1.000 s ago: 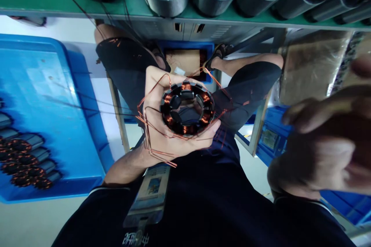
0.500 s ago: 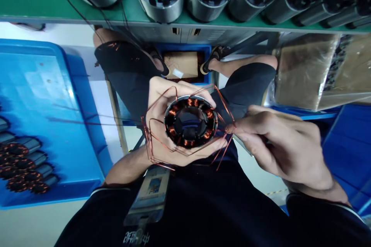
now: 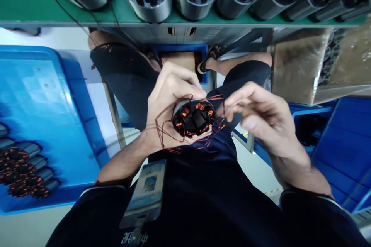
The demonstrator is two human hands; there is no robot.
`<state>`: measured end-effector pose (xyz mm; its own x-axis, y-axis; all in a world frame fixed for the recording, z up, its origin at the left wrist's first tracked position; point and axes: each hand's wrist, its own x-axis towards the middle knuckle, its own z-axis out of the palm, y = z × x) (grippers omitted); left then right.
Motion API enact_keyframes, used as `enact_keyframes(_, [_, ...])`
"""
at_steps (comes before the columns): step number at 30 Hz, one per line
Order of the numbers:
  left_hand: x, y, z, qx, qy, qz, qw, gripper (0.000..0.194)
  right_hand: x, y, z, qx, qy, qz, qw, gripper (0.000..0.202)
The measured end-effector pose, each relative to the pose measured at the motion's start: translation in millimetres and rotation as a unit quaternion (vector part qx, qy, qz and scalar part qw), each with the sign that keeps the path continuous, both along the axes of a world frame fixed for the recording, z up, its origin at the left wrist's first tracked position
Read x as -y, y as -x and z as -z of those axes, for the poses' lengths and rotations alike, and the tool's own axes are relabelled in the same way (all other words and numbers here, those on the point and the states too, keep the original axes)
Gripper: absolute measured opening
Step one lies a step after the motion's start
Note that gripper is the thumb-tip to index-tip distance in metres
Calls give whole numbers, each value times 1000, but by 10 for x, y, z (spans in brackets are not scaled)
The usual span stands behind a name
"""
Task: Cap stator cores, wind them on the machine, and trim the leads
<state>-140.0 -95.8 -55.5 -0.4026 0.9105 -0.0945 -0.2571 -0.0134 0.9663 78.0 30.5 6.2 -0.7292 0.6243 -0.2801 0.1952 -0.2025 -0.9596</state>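
Note:
My left hand (image 3: 165,102) is wrapped round a motor stator (image 3: 194,119), a metal cylinder with a black slotted end and copper windings. The stator is tilted, with its wound end facing up toward me. Long copper wire ends (image 3: 216,97) stick out from it in bent loops on both sides. My right hand (image 3: 268,119) is just right of the stator, palm partly turned up, with thumb and fingers apart. Its fingertips are close to the wires on that side and a little blurred; whether they touch a wire I cannot tell.
Several stators (image 3: 155,5) stand in a row along the green bench (image 3: 17,2) ahead. On the left, a blue tray (image 3: 78,123) holds several wound stators (image 3: 26,168). A cardboard box (image 3: 298,65) in plastic film and a blue crate (image 3: 348,139) are at right. Another blue bin (image 3: 204,79) sits between my feet.
My right thumb and fingers were pinched at the wire ends on the right; they have come apart and moved up. My left hand has tipped the stator, so its side shows more.

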Motion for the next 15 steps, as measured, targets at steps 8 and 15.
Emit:
enact_keyframes(8, [71,-48,-263,116,71,106,985,66,-24,257,-67,-16,245,-32,969,34])
enact_keyframes(15, [3,-317,-159,309,112,99,939,71,43,72,23,36,163,-21,986,35])
